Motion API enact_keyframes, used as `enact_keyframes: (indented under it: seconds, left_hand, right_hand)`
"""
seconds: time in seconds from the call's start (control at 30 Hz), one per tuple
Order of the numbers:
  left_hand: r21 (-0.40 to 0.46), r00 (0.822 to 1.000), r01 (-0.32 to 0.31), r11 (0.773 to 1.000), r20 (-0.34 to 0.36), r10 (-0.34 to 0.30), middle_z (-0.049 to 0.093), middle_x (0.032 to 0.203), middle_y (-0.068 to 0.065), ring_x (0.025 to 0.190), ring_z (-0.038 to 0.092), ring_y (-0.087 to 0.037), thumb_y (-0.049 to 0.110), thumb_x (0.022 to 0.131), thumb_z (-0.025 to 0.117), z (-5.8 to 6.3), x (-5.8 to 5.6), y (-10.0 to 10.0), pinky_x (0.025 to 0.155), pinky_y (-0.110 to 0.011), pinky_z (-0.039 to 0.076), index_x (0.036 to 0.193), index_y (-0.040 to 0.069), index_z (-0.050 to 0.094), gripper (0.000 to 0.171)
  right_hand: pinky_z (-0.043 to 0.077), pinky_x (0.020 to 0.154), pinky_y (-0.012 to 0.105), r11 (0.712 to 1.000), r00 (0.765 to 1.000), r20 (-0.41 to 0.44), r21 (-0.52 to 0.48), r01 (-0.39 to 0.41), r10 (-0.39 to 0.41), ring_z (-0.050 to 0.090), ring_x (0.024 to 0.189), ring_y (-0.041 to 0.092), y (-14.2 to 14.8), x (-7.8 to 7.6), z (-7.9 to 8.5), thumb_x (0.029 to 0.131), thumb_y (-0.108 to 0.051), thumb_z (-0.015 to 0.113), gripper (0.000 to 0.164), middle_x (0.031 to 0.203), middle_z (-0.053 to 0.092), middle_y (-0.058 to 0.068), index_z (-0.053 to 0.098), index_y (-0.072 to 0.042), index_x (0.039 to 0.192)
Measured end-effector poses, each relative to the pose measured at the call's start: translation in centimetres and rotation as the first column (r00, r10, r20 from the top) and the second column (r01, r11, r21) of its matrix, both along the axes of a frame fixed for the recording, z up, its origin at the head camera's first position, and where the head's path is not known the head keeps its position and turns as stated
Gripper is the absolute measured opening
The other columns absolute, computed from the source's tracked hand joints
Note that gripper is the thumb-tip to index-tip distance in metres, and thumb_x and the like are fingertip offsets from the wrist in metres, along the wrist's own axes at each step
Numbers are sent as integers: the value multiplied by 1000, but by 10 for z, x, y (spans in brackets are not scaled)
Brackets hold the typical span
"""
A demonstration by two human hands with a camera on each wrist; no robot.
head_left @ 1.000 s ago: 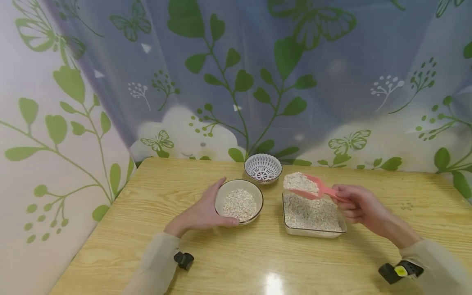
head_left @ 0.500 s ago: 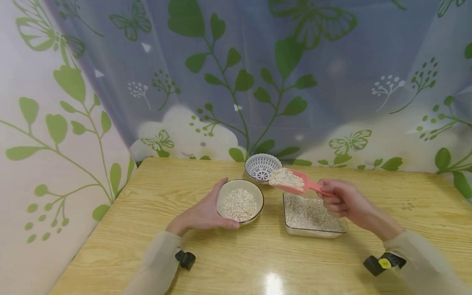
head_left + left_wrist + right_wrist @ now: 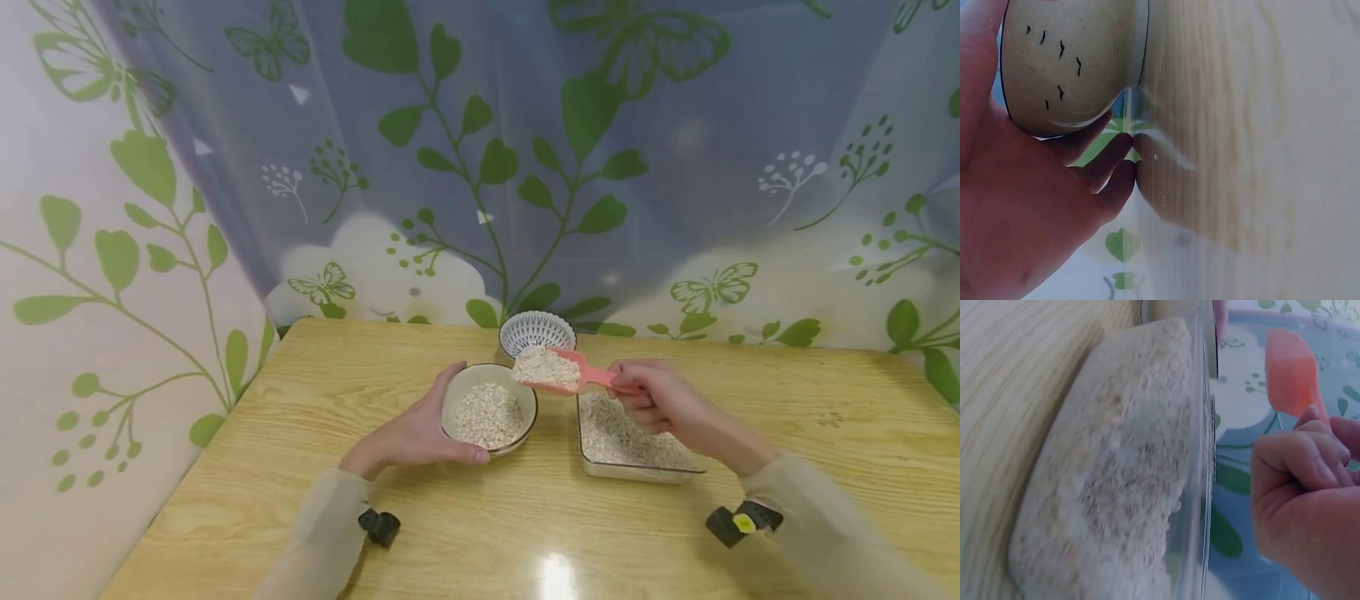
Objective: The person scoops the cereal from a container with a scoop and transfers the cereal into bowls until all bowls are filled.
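My left hand [image 3: 408, 429] holds a cream bowl [image 3: 453, 402] with a dark rim, thumb along its near side and fingers round the far side. Oats [image 3: 489, 417] cover its bottom. In the left wrist view, the bowl's outside [image 3: 1072, 59] shows small dark marks, and the fingertips meet the tabletop. My right hand [image 3: 660, 398] grips the handle of a coral-pink scoop [image 3: 572, 375] heaped with oats. The scoop's tip overlaps the cream bowl's right rim in the head view. Under the right hand stands a rectangular clear container [image 3: 637, 472] of oats; its wall [image 3: 1196, 456] shows in the right wrist view.
A blue-and-white patterned bowl [image 3: 531, 327] stands behind, partly covered by the scoop. The wooden table [image 3: 480, 525] ends at a leaf-printed cloth [image 3: 465, 167] at the back, and a pale printed wall covering [image 3: 150, 350] rises on the left.
My right hand has carried the loaded scoop leftward from above the clear container to the cream bowl's rim. The left hand and its bowl stay nearly still.
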State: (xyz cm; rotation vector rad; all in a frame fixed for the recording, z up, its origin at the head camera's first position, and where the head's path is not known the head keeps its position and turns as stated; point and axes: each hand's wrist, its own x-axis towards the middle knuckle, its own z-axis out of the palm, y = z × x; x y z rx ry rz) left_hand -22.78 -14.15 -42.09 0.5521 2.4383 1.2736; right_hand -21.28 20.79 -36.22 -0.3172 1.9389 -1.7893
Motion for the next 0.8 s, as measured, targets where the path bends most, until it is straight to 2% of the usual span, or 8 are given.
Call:
enact_keyframes:
  seconds: [0.17,0.3,0.37,0.47,0.6,0.63,0.7,0.8]
  left_hand:
    - [-13,1000,-27,1000,-12,27,46,152,-16,135,50,-33,43,65,95,1,1,1,113,-58,43,165,28,7,134]
    - [-2,999,-38,999,-10,38,48,150,-15,133,52,-32,40,65,96,1,1,1,112,-55,44,165,26,10,133]
    - [4,999,-39,999,-7,39,47,151,-15,134,51,-32,39,65,96,1,1,1,112,-55,44,165,26,10,132]
    - [8,999,-41,999,1,41,46,152,-15,135,50,-32,38,65,96,0,1,1,114,-55,43,164,27,10,132]
    - [17,1000,-29,999,6,29,45,153,-18,137,49,-35,38,67,95,1,1,1,114,-59,41,164,25,10,130]
    - [20,1000,-25,999,7,25,44,153,-18,137,48,-36,38,68,95,0,1,1,114,-59,41,164,25,9,129]
    - [24,1000,-16,1000,10,16,43,154,-19,139,47,-36,38,69,94,1,1,1,115,-61,40,165,24,8,129]
    - [25,1000,-15,1000,19,15,42,156,-17,141,46,-36,39,68,95,1,1,1,116,-61,38,165,24,6,132]
  right_hand:
    - [20,44,20,990,999,-30,130,47,-43,23,47,4,-19,-2,2,100,-16,46,18,57,30,-9,49,-6,86]
    - [23,44,20,965,990,-136,254,72,-38,25,48,6,-34,0,4,99,-15,47,19,59,33,-7,56,0,92]
    - [26,46,22,938,971,-239,335,89,-7,27,50,7,-40,2,4,98,-14,48,19,60,35,-6,58,-1,89]
    - [30,49,24,889,920,-389,438,134,53,30,52,8,-50,6,3,97,-13,49,18,61,37,-5,60,-7,84]
    - [31,50,22,792,793,-575,572,214,201,33,52,6,-60,13,0,97,-13,49,17,60,40,-8,58,-14,82]
    - [31,49,22,765,752,-612,598,237,245,33,52,6,-62,15,-1,98,-14,50,16,60,41,-8,57,-15,83]
    - [30,50,21,716,649,-686,629,302,329,34,53,4,-66,18,-2,98,-16,51,16,60,40,-10,53,-17,82]
    - [27,48,20,674,510,-760,623,396,403,32,53,3,-70,21,-4,98,-18,52,16,61,38,-11,51,-18,81]
